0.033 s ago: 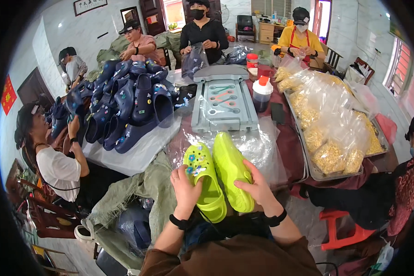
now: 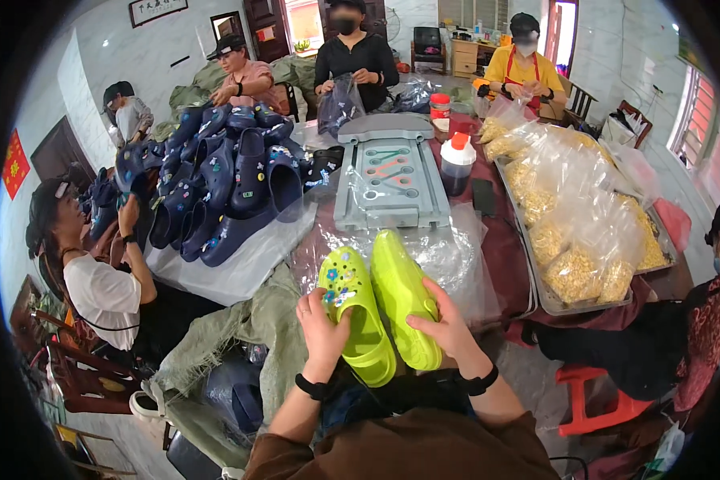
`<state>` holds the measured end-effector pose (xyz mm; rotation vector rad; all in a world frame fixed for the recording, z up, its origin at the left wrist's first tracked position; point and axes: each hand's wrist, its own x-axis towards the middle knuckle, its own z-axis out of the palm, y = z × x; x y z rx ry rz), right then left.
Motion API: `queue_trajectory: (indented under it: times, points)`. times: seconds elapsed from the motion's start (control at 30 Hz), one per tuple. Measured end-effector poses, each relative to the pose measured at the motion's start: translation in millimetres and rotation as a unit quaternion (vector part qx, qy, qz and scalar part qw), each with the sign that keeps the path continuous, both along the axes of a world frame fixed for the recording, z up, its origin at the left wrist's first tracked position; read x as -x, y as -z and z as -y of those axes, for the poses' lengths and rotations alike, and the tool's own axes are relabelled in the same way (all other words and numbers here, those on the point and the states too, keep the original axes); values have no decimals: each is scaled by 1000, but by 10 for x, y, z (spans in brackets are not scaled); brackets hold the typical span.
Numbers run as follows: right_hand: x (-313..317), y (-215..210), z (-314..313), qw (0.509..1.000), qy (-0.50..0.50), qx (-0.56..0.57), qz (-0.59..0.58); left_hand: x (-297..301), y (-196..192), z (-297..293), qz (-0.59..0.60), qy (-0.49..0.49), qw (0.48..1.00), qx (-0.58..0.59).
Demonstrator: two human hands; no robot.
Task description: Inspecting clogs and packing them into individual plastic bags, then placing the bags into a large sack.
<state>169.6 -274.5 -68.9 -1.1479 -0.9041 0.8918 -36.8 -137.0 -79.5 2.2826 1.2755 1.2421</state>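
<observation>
I hold a pair of lime-green clogs over my lap at the table's near edge. My left hand [image 2: 322,330] grips the left clog [image 2: 354,312], which faces up and carries small coloured charms on its toe. My right hand [image 2: 445,326] holds the right clog [image 2: 402,294], turned sole up and pressed against the first one. Both wrists wear dark bands.
A grey plastic tray [image 2: 389,178] with tools lies ahead on clear plastic sheeting [image 2: 456,256]. A heap of navy clogs [image 2: 224,180] fills the left of the table. Bags of yellow pieces sit in a metal tray [image 2: 584,240] at right. Several other people sit around the table.
</observation>
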Motion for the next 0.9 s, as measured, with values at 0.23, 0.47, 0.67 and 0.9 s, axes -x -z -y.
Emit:
queue_trajectory:
  times: [0.23,0.47,0.67,0.9]
  points:
    - [217,-192,66,999,-6,3,42,29,303,-133,223,63,966,111]
    - [239,-103,-87,997,-7,-15,79,-92,703,-209,212,77,961,163]
    - [288,24,-303,994,-16,-8,106,123,673,-366,250,155,915,278]
    - [358,56,-343,994,-8,-26,108,369,-250,116,366,219,784,450]
